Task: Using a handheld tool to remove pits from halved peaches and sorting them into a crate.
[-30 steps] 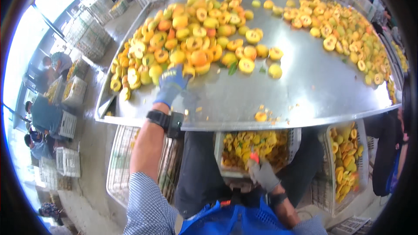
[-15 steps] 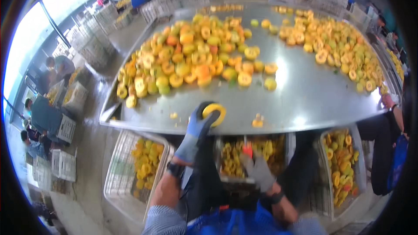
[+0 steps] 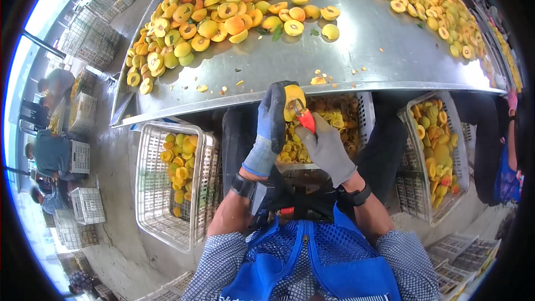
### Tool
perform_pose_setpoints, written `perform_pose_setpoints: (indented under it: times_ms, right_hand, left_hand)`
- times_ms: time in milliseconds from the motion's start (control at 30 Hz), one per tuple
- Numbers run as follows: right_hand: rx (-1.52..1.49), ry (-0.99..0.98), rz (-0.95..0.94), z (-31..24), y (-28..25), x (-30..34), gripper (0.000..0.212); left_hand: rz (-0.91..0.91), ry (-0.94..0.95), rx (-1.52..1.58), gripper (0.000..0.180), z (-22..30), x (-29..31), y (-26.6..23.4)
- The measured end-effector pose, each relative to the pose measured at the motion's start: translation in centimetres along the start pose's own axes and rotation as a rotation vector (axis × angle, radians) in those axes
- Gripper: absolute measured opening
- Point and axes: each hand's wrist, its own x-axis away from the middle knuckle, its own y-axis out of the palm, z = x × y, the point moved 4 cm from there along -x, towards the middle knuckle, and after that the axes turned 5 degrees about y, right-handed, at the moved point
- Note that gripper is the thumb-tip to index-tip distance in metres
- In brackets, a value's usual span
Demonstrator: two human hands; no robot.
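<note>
Left hand [image 3: 271, 128], blue-grey glove, grip closed around a yellow halved peach [image 3: 293, 99] held just below the rim of the curved steel surface [image 3: 368, 56]; right hand [image 3: 326, 147], grey glove, grip clamped on a red-handled pitting tool [image 3: 304, 118] set against the fruit, which is best kept steady over the crate while the tool works. White slatted crate [image 3: 363, 112] directly beneath: cut peach pieces. White crate [image 3: 146, 189], left: whole yellow-green peaches; crate [image 3: 411, 189], right: halves.

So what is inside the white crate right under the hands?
The white crate holds halved yellow fruit pieces. The left hand, right hand and the fruit half they hold cover its middle, so how full it is cannot be seen.
</note>
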Motion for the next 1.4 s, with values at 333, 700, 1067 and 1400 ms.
perform_pose_setpoints:
  times_ms: [333, 700, 1067, 1400]
  right_hand:
    - [0.071, 0.154, -0.036, 1.4, 0.7, -0.4, 0.028]
    - [-0.747, 0.444, -0.542, 0.0, 0.0, 1.7, 0.03]
    - [-0.967, 0.385, -0.563, 2.2, -2.2, 2.8, 0.031]
    - [-1.295, 0.433, -0.524, 3.9, -5.1, 5.1, 0.034]
  left_hand:
    - [0.08, 0.26, -0.365, 0.026, -0.6, -0.3, 0.5]
    - [-0.361, 0.137, -0.463, 0.024, 0.2, -1.3, 0.0]
    - [-0.148, 0.241, -0.544, 0.035, -1.7, -0.1, 3.8]
    - [-0.168, -0.069, -0.256, 0.053, -1.7, 1.8, 8.7]
